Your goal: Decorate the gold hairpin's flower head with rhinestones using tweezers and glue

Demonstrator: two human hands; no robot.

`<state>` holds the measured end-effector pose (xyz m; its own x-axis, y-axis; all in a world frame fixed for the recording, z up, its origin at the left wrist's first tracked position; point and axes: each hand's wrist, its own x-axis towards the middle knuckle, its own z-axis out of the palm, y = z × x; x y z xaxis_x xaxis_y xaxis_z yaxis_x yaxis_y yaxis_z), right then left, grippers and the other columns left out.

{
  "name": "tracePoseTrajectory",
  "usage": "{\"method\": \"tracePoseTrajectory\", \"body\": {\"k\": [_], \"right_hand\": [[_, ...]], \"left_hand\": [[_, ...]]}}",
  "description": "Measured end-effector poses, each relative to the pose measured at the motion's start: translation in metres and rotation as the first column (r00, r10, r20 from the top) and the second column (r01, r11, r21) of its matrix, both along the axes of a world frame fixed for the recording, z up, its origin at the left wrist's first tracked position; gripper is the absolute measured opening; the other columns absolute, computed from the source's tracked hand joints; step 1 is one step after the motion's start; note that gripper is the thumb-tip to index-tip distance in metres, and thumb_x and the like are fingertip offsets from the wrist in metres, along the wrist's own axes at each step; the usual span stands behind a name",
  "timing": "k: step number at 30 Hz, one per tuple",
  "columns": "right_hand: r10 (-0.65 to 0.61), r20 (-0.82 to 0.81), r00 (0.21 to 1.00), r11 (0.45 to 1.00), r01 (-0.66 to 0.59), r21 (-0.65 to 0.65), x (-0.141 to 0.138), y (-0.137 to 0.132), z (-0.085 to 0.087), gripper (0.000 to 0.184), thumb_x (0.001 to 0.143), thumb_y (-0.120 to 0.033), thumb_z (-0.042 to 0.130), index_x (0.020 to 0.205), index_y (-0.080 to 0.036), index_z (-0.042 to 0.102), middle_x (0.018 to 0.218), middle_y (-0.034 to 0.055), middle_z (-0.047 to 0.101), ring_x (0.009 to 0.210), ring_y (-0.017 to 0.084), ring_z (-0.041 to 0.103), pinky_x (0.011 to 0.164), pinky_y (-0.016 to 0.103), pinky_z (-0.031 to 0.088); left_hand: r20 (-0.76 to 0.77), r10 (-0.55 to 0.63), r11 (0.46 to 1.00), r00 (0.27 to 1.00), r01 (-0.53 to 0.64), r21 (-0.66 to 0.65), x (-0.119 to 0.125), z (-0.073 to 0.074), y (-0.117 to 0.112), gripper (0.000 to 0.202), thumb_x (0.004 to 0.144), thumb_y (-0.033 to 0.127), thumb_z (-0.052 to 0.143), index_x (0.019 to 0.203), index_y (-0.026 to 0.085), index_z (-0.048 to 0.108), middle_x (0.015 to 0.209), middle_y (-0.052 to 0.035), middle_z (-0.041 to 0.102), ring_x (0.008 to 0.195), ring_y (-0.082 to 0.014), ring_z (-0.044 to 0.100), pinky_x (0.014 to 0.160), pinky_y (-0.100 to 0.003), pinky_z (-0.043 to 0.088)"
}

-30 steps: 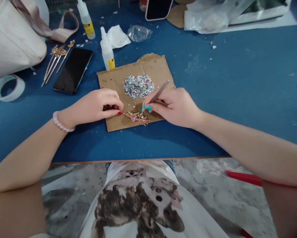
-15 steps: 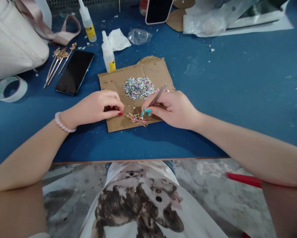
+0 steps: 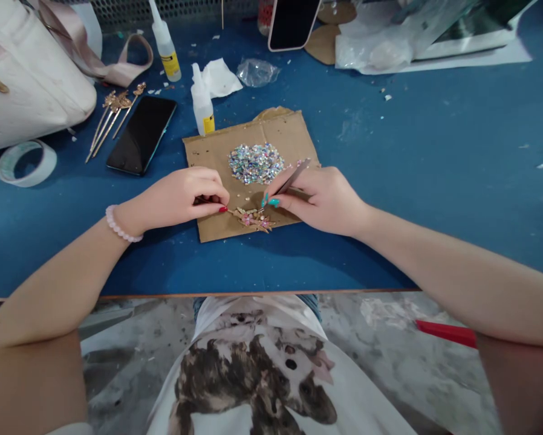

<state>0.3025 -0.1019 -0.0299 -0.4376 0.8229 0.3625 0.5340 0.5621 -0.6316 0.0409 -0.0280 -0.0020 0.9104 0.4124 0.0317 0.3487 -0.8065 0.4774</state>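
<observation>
My left hand [image 3: 187, 194] is closed, pinching the stem of a gold hairpin [image 3: 253, 220] whose ornamented end carries pink flowers. My right hand [image 3: 323, 199] grips a pair of tweezers [image 3: 292, 175], and their tips are at the upper edge of the ornament. Whether the tips hold a stone is too small to tell. Beneath both hands lies a piece of cardboard [image 3: 212, 151]. A heap of glittering rhinestones [image 3: 256, 163] rests on it, just beyond the hairpin. Some pink stones [image 3: 301, 163] sit partly hidden behind my right hand.
Two glue bottles [image 3: 203, 109] [image 3: 166, 48] stand past the cardboard, beside a white tissue [image 3: 221, 78] and crumpled plastic [image 3: 257, 72]. To the left are a black phone [image 3: 142, 134], several gold hairpins [image 3: 112, 118], a tape roll [image 3: 27, 163] and a white bag [image 3: 35, 78]. Another phone [image 3: 294, 24] leans at the back.
The tweezer tips have shifted slightly up and away from the middle of the ornament. My left hand keeps its pinch on the hairpin. The whole view has shifted a little.
</observation>
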Motion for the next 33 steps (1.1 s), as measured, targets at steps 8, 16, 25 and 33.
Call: {"method": "tracePoseTrajectory", "body": {"k": [8, 16, 25, 33], "right_hand": [[0.016, 0.009, 1.0, 0.997, -0.017, 0.074, -0.0015, -0.0013, -0.001, 0.015, 0.094, -0.023, 0.055, 0.09, -0.02, 0.069, 0.082, 0.0021, 0.074, 0.071, 0.014, 0.068, 0.065, 0.026, 0.055], [0.071, 0.024, 0.997, 0.989, -0.073, 0.13, -0.0001, -0.0004, -0.0017, 0.014, 0.096, -0.02, 0.054, 0.09, -0.019, 0.067, 0.086, 0.0027, 0.075, 0.08, 0.015, 0.072, 0.074, 0.028, 0.057], [0.13, 0.059, 0.99, 0.964, -0.14, 0.226, -0.0003, -0.0027, 0.0017, 0.013, 0.096, -0.011, 0.054, 0.09, -0.02, 0.062, 0.09, 0.0014, 0.075, 0.086, 0.012, 0.072, 0.082, 0.024, 0.058], [0.123, 0.051, 0.991, 0.973, -0.13, 0.192, -0.001, -0.0025, 0.0003, 0.014, 0.097, -0.012, 0.053, 0.091, -0.021, 0.062, 0.091, 0.0013, 0.075, 0.086, 0.014, 0.072, 0.081, 0.026, 0.058]], "left_hand": [[0.017, -0.006, 1.0, 1.0, 0.006, -0.015, -0.0008, -0.0012, 0.0007, 0.021, 0.094, 0.033, 0.056, 0.086, 0.019, 0.069, 0.087, -0.0025, 0.065, 0.077, -0.0124, 0.059, 0.071, -0.024, 0.043], [0.002, -0.003, 1.0, 1.0, 0.003, -0.018, -0.0005, -0.0008, 0.0002, 0.023, 0.095, 0.034, 0.054, 0.087, 0.019, 0.069, 0.089, -0.0034, 0.065, 0.079, -0.013, 0.06, 0.073, -0.024, 0.043], [0.015, 0.003, 1.0, 1.0, -0.003, -0.031, -0.0006, -0.0005, -0.001, 0.021, 0.094, 0.032, 0.056, 0.087, 0.018, 0.069, 0.088, -0.0026, 0.065, 0.079, -0.0125, 0.06, 0.073, -0.024, 0.043], [0.01, 0.005, 0.999, 1.0, -0.005, -0.034, -0.0003, -0.0003, -0.0006, 0.02, 0.094, 0.031, 0.056, 0.087, 0.018, 0.069, 0.089, -0.0027, 0.064, 0.08, -0.0123, 0.06, 0.073, -0.024, 0.042]]}}
